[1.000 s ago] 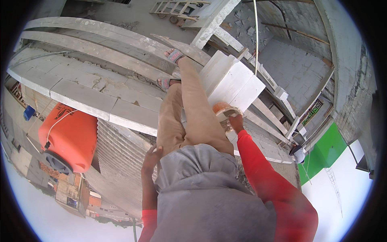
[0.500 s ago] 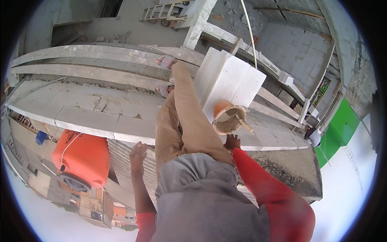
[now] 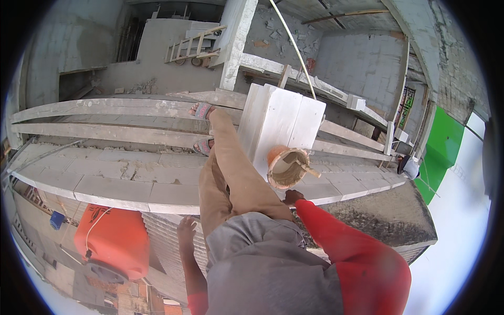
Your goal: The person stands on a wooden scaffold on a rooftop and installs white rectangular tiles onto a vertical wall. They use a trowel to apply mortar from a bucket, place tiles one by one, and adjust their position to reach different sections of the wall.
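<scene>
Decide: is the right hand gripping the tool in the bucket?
No; the right hand sits apart from the tool handle jutting from the bucket.

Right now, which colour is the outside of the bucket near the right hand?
The bucket is orange outside; the head view shows it best.

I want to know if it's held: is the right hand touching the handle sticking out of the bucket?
Apart. The head view shows pale blocks between the right hand and the handle.

Left arm (image 3: 192,268) hangs (fingers (image 3: 187,222) half-open), right arm (image 3: 344,236) angled inward.
</scene>
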`<state>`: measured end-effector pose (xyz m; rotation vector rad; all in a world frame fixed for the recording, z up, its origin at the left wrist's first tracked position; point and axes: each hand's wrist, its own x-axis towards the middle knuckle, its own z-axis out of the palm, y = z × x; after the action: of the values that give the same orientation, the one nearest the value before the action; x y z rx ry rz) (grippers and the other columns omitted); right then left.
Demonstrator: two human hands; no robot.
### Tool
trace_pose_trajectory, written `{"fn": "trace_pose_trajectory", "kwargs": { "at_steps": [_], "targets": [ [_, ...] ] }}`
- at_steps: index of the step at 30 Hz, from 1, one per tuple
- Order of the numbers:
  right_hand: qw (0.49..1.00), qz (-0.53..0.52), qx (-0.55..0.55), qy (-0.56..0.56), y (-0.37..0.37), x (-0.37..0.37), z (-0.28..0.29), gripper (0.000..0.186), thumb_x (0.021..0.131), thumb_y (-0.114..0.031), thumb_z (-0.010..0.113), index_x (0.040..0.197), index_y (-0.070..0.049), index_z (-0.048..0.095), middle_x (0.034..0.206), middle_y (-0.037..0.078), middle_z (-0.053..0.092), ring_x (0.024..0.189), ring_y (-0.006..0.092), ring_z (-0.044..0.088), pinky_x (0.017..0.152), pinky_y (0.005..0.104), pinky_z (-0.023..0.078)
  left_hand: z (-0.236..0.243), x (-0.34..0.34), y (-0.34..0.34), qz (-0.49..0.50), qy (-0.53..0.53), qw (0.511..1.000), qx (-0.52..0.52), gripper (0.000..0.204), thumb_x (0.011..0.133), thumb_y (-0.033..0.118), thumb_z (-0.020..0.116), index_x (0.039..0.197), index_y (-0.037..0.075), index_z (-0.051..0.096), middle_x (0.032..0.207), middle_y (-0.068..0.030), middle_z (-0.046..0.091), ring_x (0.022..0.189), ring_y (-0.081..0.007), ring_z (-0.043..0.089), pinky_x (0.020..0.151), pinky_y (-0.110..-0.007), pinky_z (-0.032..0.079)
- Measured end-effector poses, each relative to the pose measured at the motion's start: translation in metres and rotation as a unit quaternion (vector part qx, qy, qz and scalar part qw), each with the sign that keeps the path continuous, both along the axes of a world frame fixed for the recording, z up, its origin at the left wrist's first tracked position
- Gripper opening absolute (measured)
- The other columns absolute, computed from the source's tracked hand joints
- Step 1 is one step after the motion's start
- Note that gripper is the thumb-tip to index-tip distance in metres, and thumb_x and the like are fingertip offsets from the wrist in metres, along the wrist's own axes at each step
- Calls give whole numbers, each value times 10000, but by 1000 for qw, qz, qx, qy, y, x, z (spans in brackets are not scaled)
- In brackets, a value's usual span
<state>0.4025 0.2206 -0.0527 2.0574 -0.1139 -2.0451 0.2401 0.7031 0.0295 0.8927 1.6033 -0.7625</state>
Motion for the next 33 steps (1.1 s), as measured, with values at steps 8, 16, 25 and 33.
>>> {"fn": "trace_pose_trajectory", "kwargs": {
  "at_steps": [8, 16, 25, 33],
  "targets": [
    [957, -233, -67, -156, -16, -15, -24, 560, 812, -345, 743, 1264, -16, 739, 1260, 244, 743, 1252, 393, 688, 1019, 497, 566, -2, 19, 2, -521, -298, 773, -206, 759, 1039, 410, 679, 1620, -1, 413, 1530, -200, 602, 1443, -305, 532, 1167, -375, 421],
    [674, -690, -191, -181, -37, -64, -46, 829, 810, -364, 793, 1507, 7, 542, 1584, 264, 482, 1413, 495, 492, 1052, 709, 469, 56, 145, -7, -268, -179, 947, -17, 575, 1094, 293, 579, 1570, -16, 485, 1360, -170, 728, 1403, -252, 571, 1210, -402, 368],
    [462, -833, -202, -226, -58, -91, -84, 849, 851, -417, 784, 1592, -162, 459, 1702, 187, 313, 1534, 465, 338, 1189, 677, 321, 70, 199, -13, -378, -199, 904, -20, 583, 1071, 337, 614, 1532, -11, 536, 1079, -137, 798, 1279, -253, 630, 1203, -428, 356],
    [267, -877, -151, -369, -54, -104, -91, 545, 916, -441, 726, 1273, -64, 560, 1094, 128, 594, 1046, 328, 647, 937, 527, 496, 200, 302, -80, -326, -419, 823, -202, 603, 1022, 412, 722, 1428, -26, 641, 1172, -140, 779, 1299, -284, 644, 1190, -476, 378]
  ]
}}
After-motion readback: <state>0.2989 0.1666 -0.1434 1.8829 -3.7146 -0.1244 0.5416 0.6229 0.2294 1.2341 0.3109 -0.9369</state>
